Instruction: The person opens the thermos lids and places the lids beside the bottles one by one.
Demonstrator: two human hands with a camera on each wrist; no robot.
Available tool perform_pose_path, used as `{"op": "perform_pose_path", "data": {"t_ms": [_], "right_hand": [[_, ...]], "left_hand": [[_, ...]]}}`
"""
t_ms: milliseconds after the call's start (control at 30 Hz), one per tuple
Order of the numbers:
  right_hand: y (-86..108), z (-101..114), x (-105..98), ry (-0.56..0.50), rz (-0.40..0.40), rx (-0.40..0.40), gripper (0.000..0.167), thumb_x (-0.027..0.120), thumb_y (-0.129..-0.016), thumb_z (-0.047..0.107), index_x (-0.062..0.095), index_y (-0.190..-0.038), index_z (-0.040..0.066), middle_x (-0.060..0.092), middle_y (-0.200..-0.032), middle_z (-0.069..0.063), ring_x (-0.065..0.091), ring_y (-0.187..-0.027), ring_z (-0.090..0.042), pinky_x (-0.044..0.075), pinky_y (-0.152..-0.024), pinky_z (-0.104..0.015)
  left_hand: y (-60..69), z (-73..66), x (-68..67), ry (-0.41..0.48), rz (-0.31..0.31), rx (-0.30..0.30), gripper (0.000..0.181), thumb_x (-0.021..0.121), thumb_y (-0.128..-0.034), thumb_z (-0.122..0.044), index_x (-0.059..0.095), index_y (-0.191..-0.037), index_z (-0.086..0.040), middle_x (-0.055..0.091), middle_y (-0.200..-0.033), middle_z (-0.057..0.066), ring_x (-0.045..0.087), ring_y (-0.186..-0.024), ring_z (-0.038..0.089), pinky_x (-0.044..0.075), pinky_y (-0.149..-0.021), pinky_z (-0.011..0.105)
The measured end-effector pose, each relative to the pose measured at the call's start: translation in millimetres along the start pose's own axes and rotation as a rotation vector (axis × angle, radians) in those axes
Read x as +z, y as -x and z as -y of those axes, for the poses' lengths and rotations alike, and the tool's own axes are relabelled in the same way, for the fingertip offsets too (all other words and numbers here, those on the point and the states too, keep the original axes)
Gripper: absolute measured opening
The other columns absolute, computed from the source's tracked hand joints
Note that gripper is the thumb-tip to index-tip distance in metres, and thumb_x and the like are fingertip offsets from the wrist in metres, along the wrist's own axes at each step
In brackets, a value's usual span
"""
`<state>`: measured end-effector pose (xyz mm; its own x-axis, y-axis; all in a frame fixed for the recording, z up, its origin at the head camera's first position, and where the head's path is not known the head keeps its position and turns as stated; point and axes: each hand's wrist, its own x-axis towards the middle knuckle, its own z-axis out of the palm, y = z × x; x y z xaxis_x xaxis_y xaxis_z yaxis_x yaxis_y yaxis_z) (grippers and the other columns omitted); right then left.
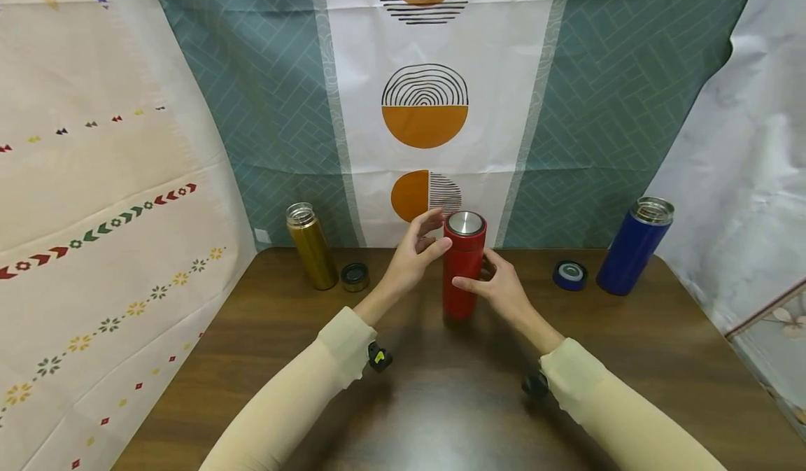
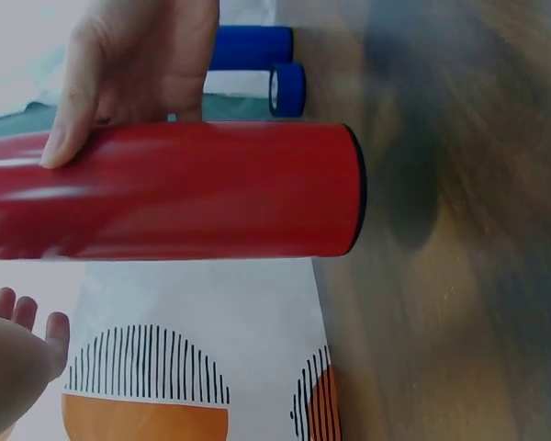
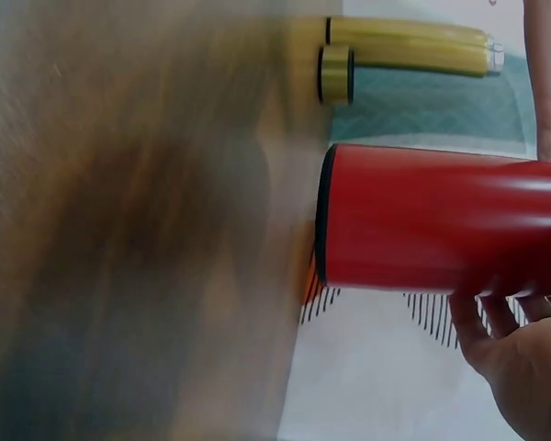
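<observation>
A red bottle (image 1: 462, 271) with a silver-topped lid (image 1: 466, 223) is held upright by my right hand (image 1: 504, 292), thumb on its front and fingers around the far side. Its dark base appears raised off the tabletop, with a shadow beside it in the left wrist view. My left hand (image 1: 409, 257) is near the lid, thumb and fingers spread on its left side. In the left wrist view a gap separates the left hand (image 2: 18, 358) from the red bottle (image 2: 211, 193). The right wrist view shows the right fingers partly hidden behind the bottle (image 3: 422, 220).
On the brown table (image 1: 441, 401), a lidless gold bottle (image 1: 313, 250) stands at the back left beside its cap (image 1: 355, 276). At the back right are a lidless blue bottle (image 1: 632, 250) and a blue cap (image 1: 570, 275). Patterned cloths (image 1: 271, 107) hang behind.
</observation>
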<state>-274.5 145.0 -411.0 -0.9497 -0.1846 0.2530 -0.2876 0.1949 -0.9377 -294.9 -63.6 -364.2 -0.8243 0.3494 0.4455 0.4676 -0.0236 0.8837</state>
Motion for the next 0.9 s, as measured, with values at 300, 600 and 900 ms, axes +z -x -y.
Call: {"op": "perform_pose_path", "data": {"t_ms": [300, 600, 900], "right_hand": [[26.1, 3.3, 7.1, 0.014, 0.081, -0.003, 0.065, 0.083, -0.087, 0.026, 0.056, -0.144, 0.01, 0.066, -0.134, -0.012, 0.064, -0.121, -0.034, 0.053, -0.103, -0.053], [36.3, 1.4, 11.8, -0.003, 0.168, -0.021, 0.068, 0.085, -0.087, 0.025, 0.055, -0.147, 0.01, 0.067, -0.135, -0.011, 0.066, -0.119, -0.032, 0.054, -0.102, -0.05], [39.6, -8.5, 13.1, -0.034, 0.245, -0.009, 0.07, 0.085, -0.086, 0.027, 0.054, -0.146, 0.005, 0.066, -0.136, -0.015, 0.067, -0.119, -0.033, 0.054, -0.103, -0.048]], "left_hand": [[23.6, -3.0, -9.7, 0.037, 0.105, -0.013, 0.104, 0.067, -0.0872, -0.074, 0.033, -0.161, -0.009, 0.044, -0.155, 0.019, 0.044, -0.142, 0.033, 0.033, -0.121, 0.053], [38.6, -7.2, -14.9, 0.038, 0.189, -0.05, 0.1, 0.072, -0.0864, -0.069, 0.035, -0.16, -0.013, 0.044, -0.157, 0.011, 0.044, -0.142, 0.031, 0.037, -0.118, 0.054], [41.2, -6.5, -18.9, -0.001, 0.264, -0.063, 0.099, 0.073, -0.0855, -0.069, 0.037, -0.16, -0.014, 0.044, -0.158, 0.01, 0.045, -0.143, 0.021, 0.031, -0.121, 0.056]]}}
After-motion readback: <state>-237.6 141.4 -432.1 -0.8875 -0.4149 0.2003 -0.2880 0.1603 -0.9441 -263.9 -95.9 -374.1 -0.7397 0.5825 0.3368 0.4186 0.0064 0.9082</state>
